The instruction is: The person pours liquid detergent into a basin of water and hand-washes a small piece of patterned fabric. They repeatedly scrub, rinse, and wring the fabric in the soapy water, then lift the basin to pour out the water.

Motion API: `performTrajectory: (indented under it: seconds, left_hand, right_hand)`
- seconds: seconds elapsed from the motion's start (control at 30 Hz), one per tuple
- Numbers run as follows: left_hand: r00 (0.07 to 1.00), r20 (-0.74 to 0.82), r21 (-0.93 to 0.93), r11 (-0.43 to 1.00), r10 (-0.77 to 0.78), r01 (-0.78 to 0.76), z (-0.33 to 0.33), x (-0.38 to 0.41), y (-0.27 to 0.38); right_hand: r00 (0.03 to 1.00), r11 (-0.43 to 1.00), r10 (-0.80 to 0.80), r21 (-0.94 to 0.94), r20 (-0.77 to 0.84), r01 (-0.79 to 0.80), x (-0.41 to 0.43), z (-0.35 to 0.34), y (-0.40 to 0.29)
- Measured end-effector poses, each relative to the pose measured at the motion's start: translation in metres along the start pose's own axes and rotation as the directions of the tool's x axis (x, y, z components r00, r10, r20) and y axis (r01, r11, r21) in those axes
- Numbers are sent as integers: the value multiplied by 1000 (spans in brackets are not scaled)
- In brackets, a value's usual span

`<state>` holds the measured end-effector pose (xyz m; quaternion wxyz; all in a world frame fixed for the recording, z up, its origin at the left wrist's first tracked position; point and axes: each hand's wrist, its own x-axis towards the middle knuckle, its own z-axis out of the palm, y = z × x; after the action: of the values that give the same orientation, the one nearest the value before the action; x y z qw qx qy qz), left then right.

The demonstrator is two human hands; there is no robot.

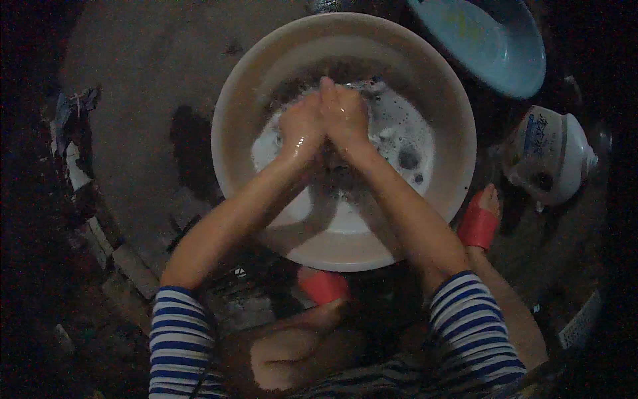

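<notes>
A large, pale round basin (344, 249) stands on the ground before me, with suds (408, 124) and dark water inside. Over its middle my left hand (301, 124) and my right hand (347, 117) are pressed side by side, both wet and with fingers curled. One thumb points up towards the far rim. Any item between the palms is hidden by the backs of the hands. Beneath the wrists lies a dark patch (339, 167); whether it is cloth or water I cannot tell.
A light blue basin (478, 45) sits at the upper right. Below it is a white lidded container (543, 149) bearing writing. My feet in red slippers (478, 227) flank the basin's near side. Bricks (134, 269) and crumpled cloth (75, 114) lie at left.
</notes>
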<state>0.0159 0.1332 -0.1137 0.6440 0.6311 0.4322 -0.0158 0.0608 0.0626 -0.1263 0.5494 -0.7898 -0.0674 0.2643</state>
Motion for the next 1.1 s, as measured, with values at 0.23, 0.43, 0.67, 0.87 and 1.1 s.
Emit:
performTrajectory:
  seconds: [0.23, 0.43, 0.67, 0.87, 1.1]
  left_hand:
    - [985, -44, 461, 878, 164, -126, 14, 12, -2]
    - [1000, 5, -100, 995, -2, 2, -3, 8, -31]
    - [979, -67, -569, 813, -192, 120, 6, -12, -8]
    - [996, 85, -592, 805, 10, 42, -35, -16, -40]
    - [979, -185, -548, 836, -80, -35, -17, -49, -16]
  right_hand:
    - [994, 978, -106, -184, -35, 98, 5, -10, 11]
    - [973, 970, -230, -92, -32, 226, -26, 13, -1]
    - [857, 846, -514, -188, -37, 500, -23, 16, 16]
    - [853, 839, -507, -159, 125, 521, -33, 25, -14]
    - [814, 785, -562, -215, 147, 581, -18, 31, 8]
